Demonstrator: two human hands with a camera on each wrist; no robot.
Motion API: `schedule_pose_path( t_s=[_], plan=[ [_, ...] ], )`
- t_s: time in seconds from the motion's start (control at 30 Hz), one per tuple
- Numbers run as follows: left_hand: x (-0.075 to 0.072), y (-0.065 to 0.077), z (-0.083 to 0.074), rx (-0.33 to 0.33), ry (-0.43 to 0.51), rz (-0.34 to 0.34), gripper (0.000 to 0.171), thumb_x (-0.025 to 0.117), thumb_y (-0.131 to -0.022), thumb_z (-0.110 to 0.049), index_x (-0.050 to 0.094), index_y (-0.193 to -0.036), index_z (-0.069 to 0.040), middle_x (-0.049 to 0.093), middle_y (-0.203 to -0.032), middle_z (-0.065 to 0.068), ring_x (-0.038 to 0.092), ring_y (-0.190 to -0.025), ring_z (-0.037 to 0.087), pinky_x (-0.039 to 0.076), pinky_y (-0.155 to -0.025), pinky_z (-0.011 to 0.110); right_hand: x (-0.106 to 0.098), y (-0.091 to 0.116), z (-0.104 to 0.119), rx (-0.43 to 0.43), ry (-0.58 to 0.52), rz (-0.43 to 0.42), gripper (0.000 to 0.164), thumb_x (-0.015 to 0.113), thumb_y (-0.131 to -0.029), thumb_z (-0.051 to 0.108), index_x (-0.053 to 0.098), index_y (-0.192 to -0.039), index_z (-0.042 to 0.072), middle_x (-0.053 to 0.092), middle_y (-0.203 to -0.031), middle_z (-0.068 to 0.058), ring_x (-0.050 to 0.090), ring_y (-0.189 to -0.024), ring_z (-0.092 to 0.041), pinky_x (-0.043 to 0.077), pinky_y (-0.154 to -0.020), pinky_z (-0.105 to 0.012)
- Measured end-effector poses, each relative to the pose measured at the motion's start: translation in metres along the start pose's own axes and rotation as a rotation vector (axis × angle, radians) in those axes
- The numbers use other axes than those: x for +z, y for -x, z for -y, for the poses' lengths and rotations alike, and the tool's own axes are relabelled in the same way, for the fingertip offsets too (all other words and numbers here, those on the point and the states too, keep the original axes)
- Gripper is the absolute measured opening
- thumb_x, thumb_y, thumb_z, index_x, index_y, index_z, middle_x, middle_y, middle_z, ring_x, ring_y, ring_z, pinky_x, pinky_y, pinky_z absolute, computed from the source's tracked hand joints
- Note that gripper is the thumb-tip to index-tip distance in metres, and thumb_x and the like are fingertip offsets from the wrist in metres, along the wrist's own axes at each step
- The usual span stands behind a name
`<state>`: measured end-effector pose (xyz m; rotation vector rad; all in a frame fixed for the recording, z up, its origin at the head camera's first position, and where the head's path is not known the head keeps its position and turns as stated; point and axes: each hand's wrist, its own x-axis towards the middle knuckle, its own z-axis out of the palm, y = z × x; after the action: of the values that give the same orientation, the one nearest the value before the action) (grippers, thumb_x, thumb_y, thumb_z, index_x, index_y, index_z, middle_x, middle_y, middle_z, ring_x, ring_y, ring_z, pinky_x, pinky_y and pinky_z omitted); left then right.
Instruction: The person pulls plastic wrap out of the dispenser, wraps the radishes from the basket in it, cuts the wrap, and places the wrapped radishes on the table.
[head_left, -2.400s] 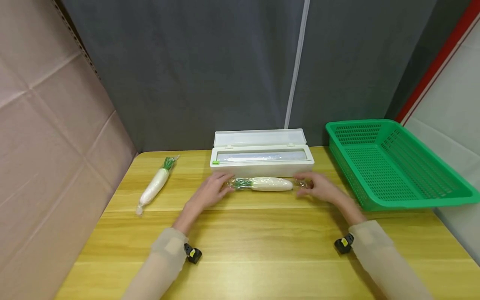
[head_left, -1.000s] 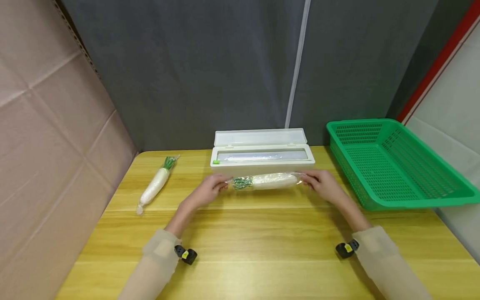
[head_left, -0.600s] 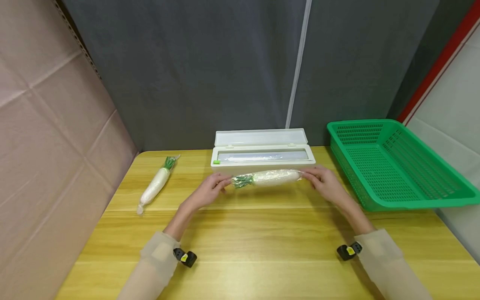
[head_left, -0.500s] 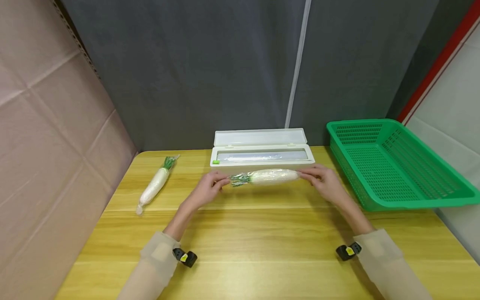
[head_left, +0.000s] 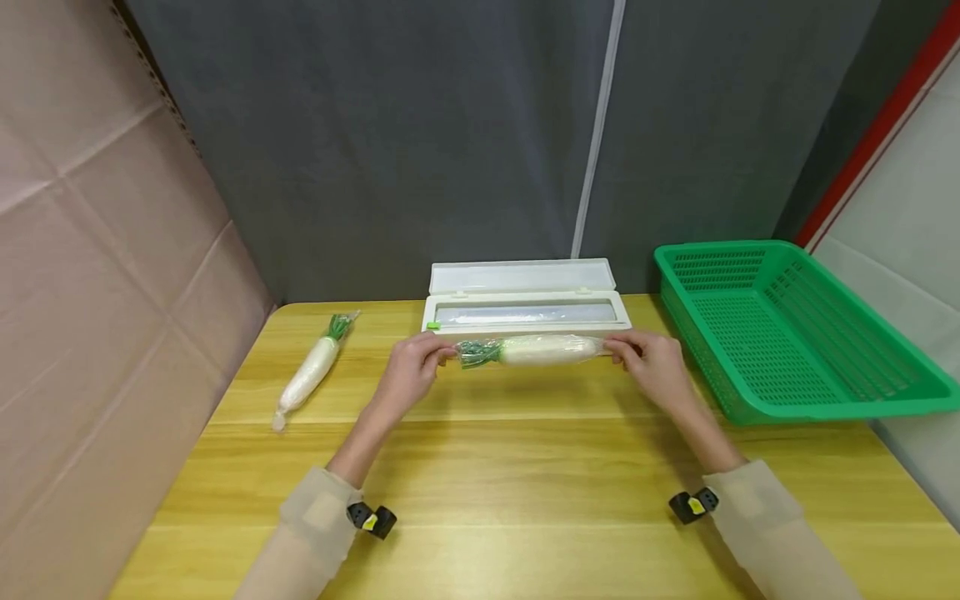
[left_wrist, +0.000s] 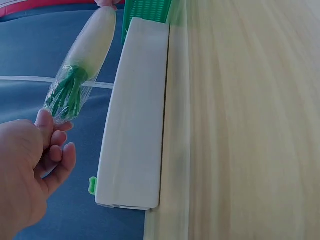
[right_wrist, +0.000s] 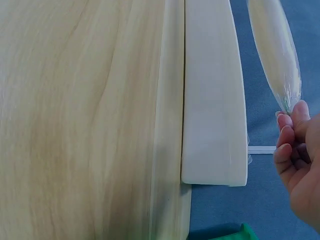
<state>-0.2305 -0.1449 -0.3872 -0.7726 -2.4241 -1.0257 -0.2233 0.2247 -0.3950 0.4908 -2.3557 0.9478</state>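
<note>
A white radish [head_left: 551,349] with green leaf stalks, wrapped in clear plastic film, is held level above the table, just in front of the white film dispenser [head_left: 528,310]. My left hand [head_left: 411,367] pinches the film at the leafy end between thumb and fingers. At the pointed end, my right hand [head_left: 651,364] pinches the twisted film. Both wrist views show the radish [left_wrist: 92,45] raised off the table, with the film gathered at the fingertips. The dispenser's lid [head_left: 522,275] stands up, showing a roll of film inside and a green slider [head_left: 433,326] at its left.
A second wrapped radish [head_left: 311,372] lies slanted on the wooden table [head_left: 525,500] to the left. A green plastic basket [head_left: 795,333] with perforated sides stands on the right. Behind the table hangs a dark grey curtain [head_left: 390,150].
The wrapped radish has come up off the table, with both hands pinching its film ends. In the last half second it has shifted only slightly. The other things have stayed put.
</note>
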Motion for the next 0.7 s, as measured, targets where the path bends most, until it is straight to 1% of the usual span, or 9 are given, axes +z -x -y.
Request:
schedule_pose_path(
  t_s=[0.1,0.23,0.3,0.37,0.47,0.57,0.63,0.7],
  plan=[
    [-0.001,0.0,-0.004,0.03,0.005,-0.026,0.015,0.064,-0.094,0.009,0.076,-0.099,0.001,0.071,-0.086,0.009,0.065,-0.065,0.016,0.053,-0.057,0.022,0.002,0.0,0.0,-0.001,0.0,0.006,0.008,0.073,-0.092,0.004,0.073,-0.084,0.004,0.059,-0.061,0.003,0.048,-0.053,-0.009,0.036,-0.05,-0.019],
    [-0.003,0.0,-0.01,0.054,0.064,-0.061,0.022,0.059,-0.092,0.018,0.075,-0.101,0.006,0.074,-0.087,0.014,0.07,-0.066,0.018,0.057,-0.063,0.023,0.003,0.0,0.001,-0.011,-0.016,0.022,0.007,0.072,-0.091,0.001,0.072,-0.085,0.004,0.057,-0.06,0.005,0.047,-0.052,-0.008,0.034,-0.05,-0.018],
    [-0.004,0.0,-0.013,0.059,0.1,-0.08,0.026,0.055,-0.092,0.021,0.074,-0.103,0.008,0.075,-0.089,0.015,0.073,-0.07,0.021,0.059,-0.066,0.025,0.004,0.0,0.002,-0.006,-0.038,0.035,0.004,0.072,-0.09,-0.002,0.073,-0.09,0.002,0.06,-0.061,0.004,0.05,-0.052,-0.008,0.037,-0.05,-0.016],
    [-0.005,-0.001,-0.017,0.073,0.125,-0.105,0.028,0.054,-0.091,0.022,0.074,-0.104,0.008,0.075,-0.09,0.016,0.074,-0.072,0.022,0.059,-0.069,0.028,0.004,0.0,0.003,0.011,-0.058,0.051,0.007,0.072,-0.09,-0.005,0.074,-0.094,0.0,0.065,-0.063,0.001,0.055,-0.053,-0.009,0.04,-0.051,-0.015],
    [-0.005,-0.003,-0.022,0.1,0.138,-0.154,0.03,0.053,-0.091,0.023,0.075,-0.104,0.007,0.075,-0.091,0.016,0.075,-0.074,0.024,0.06,-0.07,0.03,0.004,0.0,0.004,0.05,-0.093,0.086,0.006,0.07,-0.091,-0.006,0.074,-0.095,-0.002,0.069,-0.068,-0.004,0.06,-0.057,-0.011,0.045,-0.052,-0.015],
    [-0.005,-0.004,-0.026,0.118,0.151,-0.197,0.031,0.054,-0.09,0.023,0.076,-0.103,0.006,0.075,-0.092,0.016,0.075,-0.074,0.024,0.06,-0.07,0.03,0.004,0.0,0.004,0.096,-0.122,0.128,0.005,0.068,-0.093,-0.004,0.072,-0.091,-0.002,0.071,-0.073,-0.007,0.064,-0.061,-0.015,0.05,-0.054,-0.018],
    [-0.005,-0.005,-0.028,0.119,0.166,-0.219,0.028,0.056,-0.091,0.021,0.076,-0.102,0.006,0.075,-0.09,0.016,0.074,-0.073,0.024,0.06,-0.068,0.03,0.005,0.001,0.004,0.125,-0.163,0.163,0.005,0.066,-0.095,-0.003,0.069,-0.091,-0.002,0.073,-0.077,-0.009,0.068,-0.066,-0.017,0.053,-0.058,-0.02],
    [-0.004,-0.005,-0.03,0.113,0.18,-0.239,0.025,0.058,-0.092,0.018,0.077,-0.102,0.005,0.075,-0.089,0.015,0.074,-0.071,0.024,0.06,-0.066,0.031,0.006,0.0,0.005,0.147,-0.259,0.199,0.002,0.063,-0.096,-0.006,0.065,-0.096,-0.005,0.073,-0.083,-0.016,0.071,-0.071,-0.022,0.057,-0.063,-0.026]
  ],
)
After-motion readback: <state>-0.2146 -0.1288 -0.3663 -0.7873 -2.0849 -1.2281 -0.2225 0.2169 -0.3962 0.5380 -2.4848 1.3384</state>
